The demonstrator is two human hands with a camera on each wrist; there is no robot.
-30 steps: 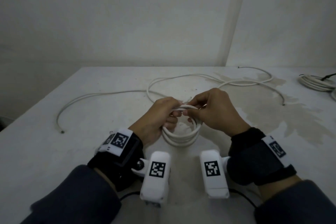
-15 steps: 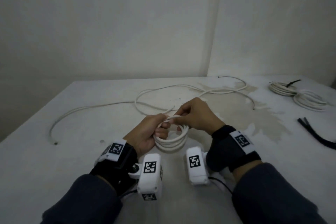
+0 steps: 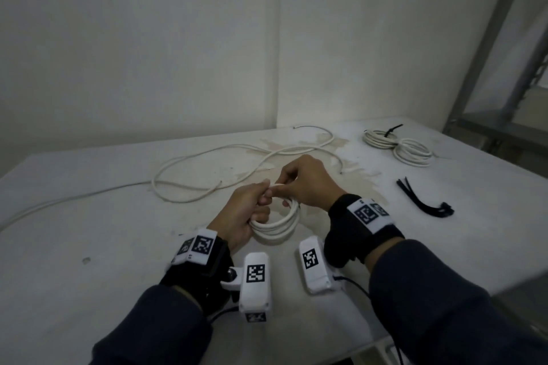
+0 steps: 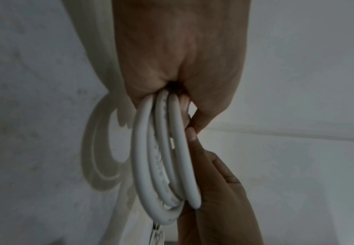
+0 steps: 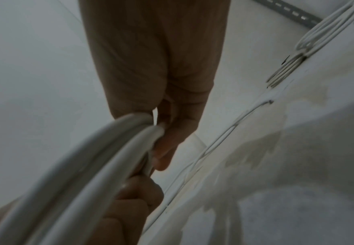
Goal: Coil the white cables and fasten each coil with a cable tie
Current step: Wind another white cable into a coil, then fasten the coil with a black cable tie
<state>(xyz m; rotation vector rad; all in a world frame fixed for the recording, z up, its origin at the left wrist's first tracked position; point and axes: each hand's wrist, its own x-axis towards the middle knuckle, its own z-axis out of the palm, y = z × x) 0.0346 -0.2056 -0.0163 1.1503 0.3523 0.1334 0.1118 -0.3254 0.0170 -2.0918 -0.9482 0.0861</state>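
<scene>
A small white cable coil [image 3: 278, 224] of several loops hangs just above the table's middle. My left hand [image 3: 246, 210] grips its left side, fingers curled through the loops [image 4: 167, 149]. My right hand [image 3: 305, 184] pinches the top strand of the same coil [image 5: 117, 149] right beside the left fingertips. A long loose white cable [image 3: 207, 163] snakes across the table behind the hands. A bundle of black cable ties [image 3: 424, 198] lies to the right.
Two finished white coils [image 3: 397, 145] lie at the back right, one with a black tie on it. The table [image 3: 89, 216] has a stained patch [image 3: 350, 169] behind my right hand. A metal frame [image 3: 498, 68] stands at the far right.
The view has swung right and up, bringing the finished coils and the ties into sight. Both hands keep their hold on the coil.
</scene>
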